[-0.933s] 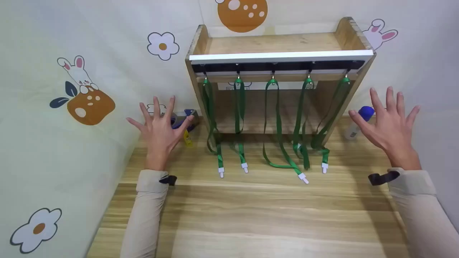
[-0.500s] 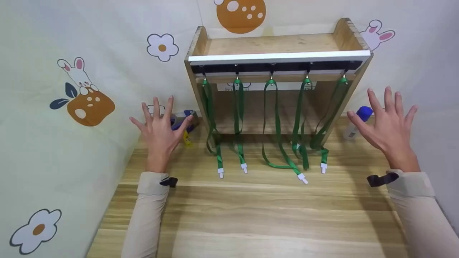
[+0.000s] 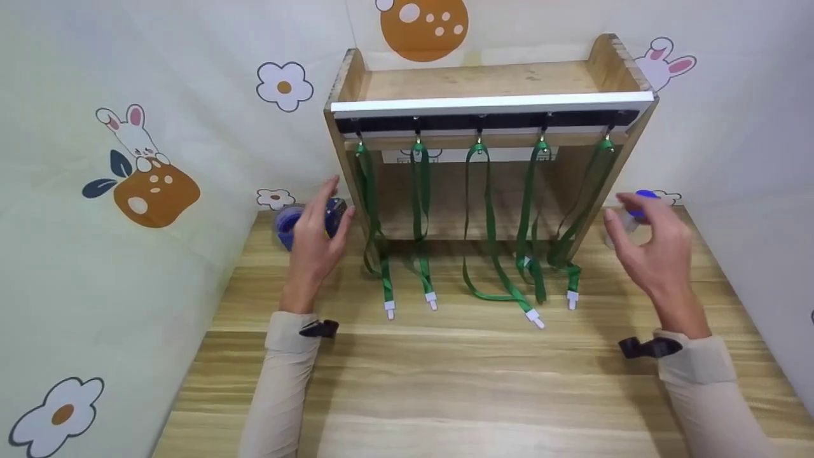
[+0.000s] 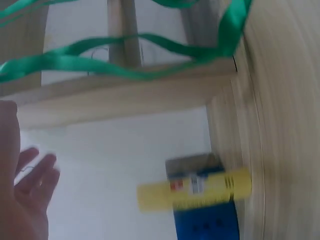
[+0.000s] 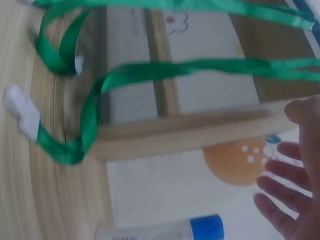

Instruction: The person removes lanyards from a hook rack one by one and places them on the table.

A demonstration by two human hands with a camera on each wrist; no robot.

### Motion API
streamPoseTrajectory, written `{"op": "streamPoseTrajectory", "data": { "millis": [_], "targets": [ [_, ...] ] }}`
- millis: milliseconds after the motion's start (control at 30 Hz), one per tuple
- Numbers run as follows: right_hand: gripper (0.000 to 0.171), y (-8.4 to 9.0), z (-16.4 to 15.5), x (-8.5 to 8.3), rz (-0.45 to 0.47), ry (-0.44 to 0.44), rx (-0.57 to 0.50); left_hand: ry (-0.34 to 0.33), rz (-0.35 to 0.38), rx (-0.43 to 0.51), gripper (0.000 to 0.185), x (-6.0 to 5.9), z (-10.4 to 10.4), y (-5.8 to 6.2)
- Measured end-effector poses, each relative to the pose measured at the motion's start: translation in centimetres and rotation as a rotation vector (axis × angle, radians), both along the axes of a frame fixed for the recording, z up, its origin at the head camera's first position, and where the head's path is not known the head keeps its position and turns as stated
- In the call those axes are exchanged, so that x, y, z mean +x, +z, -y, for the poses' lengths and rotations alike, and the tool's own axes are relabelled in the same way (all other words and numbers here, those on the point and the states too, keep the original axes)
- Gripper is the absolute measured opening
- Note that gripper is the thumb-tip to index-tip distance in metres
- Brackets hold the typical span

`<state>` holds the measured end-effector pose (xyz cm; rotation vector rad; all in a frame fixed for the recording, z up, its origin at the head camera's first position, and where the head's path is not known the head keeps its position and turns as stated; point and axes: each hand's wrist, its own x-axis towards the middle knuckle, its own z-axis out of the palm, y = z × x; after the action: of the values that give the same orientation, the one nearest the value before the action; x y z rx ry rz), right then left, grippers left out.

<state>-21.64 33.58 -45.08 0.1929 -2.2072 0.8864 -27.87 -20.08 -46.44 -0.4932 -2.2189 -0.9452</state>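
Several green lanyards (image 3: 490, 222) with white clips (image 3: 535, 318) hang from hooks on the black strip (image 3: 496, 121) of a wooden rack (image 3: 477, 197), their lower ends on the table. My left hand (image 3: 315, 245) is beside the rack's left side, fingers loosely bent and nothing in them. To the right of the rack, my right hand (image 3: 661, 254) is empty too, fingers relaxed and partly hiding a white tube with a blue cap (image 5: 207, 228). The left wrist view shows the leftmost lanyard (image 4: 65, 62) close by, above my left hand.
Behind my left hand are a blue roll (image 3: 285, 224) and a blue item (image 3: 336, 213); a yellow tube (image 4: 195, 191) lies across a blue piece in the left wrist view. Patterned cloth (image 3: 191, 286) walls the table (image 3: 445, 394) at the back and both sides.
Both hands have moved inward toward the rack, left hand rightward and right hand leftward. Their widely spread fingers have drawn together and bent. The lanyards hang as before.
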Motion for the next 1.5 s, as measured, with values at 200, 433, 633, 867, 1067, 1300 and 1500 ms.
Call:
{"op": "streamPoseTrajectory", "data": {
  "millis": [200,433,633,867,1067,1300,1500],
  "targets": [
    [0.028,0.4,2.9,0.7,-0.032,0.076,-0.084,-0.129,0.009,0.128,0.057,-0.9,-1.8,-0.5],
    [0.035,1.3,4.9,0.7,-0.020,0.039,-0.159,-0.081,0.032,0.187,0.053,-0.8,-2.7,-0.8],
    [0.042,1.1,6.1,0.6,-0.001,-0.019,-0.212,-0.060,0.016,0.195,0.050,-0.3,-3.0,-0.8],
    [0.044,0.7,7.0,0.1,-0.004,-0.049,-0.241,-0.021,0.005,0.181,0.048,-0.2,-3.5,-0.8],
    [0.040,-0.3,7.1,-0.4,0.038,-0.070,-0.218,0.013,-0.037,0.147,0.046,-0.2,-3.5,-1.0],
    [0.033,-0.9,6.9,-0.7,0.055,-0.084,-0.187,0.016,-0.036,0.145,0.046,-0.4,-3.5,-1.1],
    [0.029,-1.0,6.8,-0.8,0.102,-0.083,-0.168,0.025,-0.029,0.152,0.046,-0.6,-3.5,-1.2]
  ]
}}
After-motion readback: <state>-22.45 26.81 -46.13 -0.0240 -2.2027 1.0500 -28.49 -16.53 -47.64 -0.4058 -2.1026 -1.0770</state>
